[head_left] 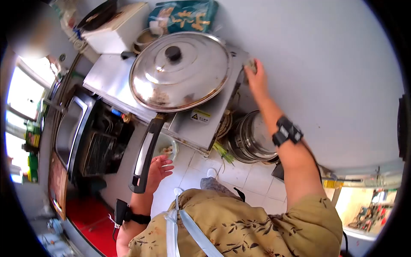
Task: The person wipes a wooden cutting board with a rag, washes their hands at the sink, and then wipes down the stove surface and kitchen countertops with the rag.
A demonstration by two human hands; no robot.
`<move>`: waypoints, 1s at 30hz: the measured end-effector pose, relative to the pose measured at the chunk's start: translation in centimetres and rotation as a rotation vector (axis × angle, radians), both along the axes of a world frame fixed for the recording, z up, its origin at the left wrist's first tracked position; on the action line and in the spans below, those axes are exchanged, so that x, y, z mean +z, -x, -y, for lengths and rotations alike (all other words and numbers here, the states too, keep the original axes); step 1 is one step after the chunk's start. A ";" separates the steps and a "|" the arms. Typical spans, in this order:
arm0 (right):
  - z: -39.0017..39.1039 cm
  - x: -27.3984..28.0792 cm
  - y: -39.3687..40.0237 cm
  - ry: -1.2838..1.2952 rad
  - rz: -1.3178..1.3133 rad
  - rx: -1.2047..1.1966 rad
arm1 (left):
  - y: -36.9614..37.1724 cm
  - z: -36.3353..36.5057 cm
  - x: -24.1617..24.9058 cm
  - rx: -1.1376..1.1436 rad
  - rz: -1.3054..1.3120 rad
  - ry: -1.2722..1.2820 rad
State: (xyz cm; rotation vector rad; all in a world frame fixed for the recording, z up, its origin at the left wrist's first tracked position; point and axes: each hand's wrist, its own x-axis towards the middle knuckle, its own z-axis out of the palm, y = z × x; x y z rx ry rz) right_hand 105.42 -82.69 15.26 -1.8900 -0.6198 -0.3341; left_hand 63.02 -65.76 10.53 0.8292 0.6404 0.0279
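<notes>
A large frying pan with a domed steel lid [188, 81] stands on the steel counter [107, 75]. The lid has a black knob and brown stains near its rim. Toward me points the pan's long black handle [147, 156]. My left hand [159, 170] is beside and partly behind that handle, fingers spread and holding nothing. At the counter's right edge, near the wall, my right hand [257, 79] is closed around a small greyish crumpled cloth [251, 66]. Most of the cloth is hidden by the fingers.
Stacked steel pots [252, 139] sit low at the right, with green onions [222, 152] beside them. A bowl with food scraps [169, 147] is below the counter. A teal bag [186, 17] and a dark pan [99, 15] stand behind. The sink [70, 128] is left.
</notes>
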 end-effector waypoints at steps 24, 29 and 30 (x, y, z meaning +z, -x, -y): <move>-1.7 -7.1 2.3 0.167 0.396 0.097 | 10.9 4.4 -2.9 0.422 -0.128 0.046; -1.3 -6.0 10.1 0.189 0.134 0.060 | 14.8 6.4 -3.8 0.473 -0.142 0.069; -1.3 -5.9 11.8 0.153 0.076 0.061 | 15.4 6.8 -4.0 0.485 -0.162 0.084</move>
